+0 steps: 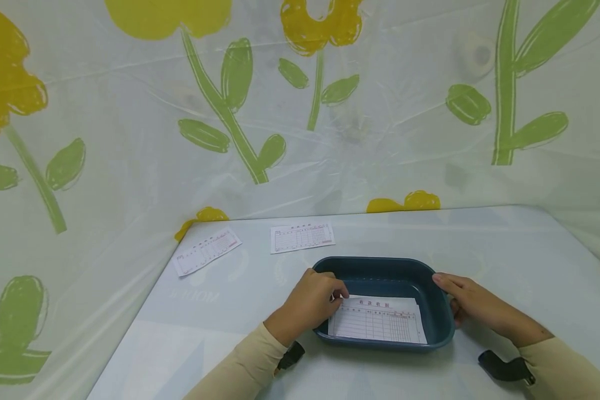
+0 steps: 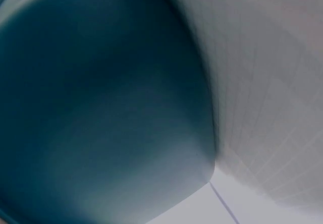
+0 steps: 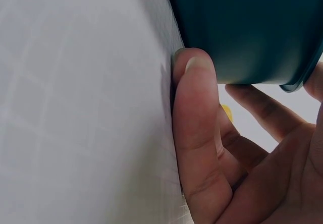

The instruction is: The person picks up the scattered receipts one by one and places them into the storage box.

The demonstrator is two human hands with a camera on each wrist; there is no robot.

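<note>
A dark blue-green plastic tub [image 1: 380,345] stands on the table, with printed receipt slips [image 1: 380,321] lying inside it. My left hand [image 1: 312,300] reaches over the tub's left rim, and its curled thumb and fingers pinch the upper left corner of the top slip. The left wrist view shows only the tub's side [image 2: 111,108], not the fingers. At the right end, my right hand [image 1: 472,303] grips the tub, thumb on the rim and other fingers against the outer wall. In the right wrist view, fingertips [image 3: 197,82] touch the wall near the tabletop.
Two more receipt slips lie flat farther back on the white table [image 1: 520,250]: one slip [image 1: 207,251] at the left edge, another slip [image 1: 302,238] behind the tub. A flower-printed plastic sheet [image 1: 400,128] hangs behind the table. Black wrist devices [image 1: 505,366] are at both wrists.
</note>
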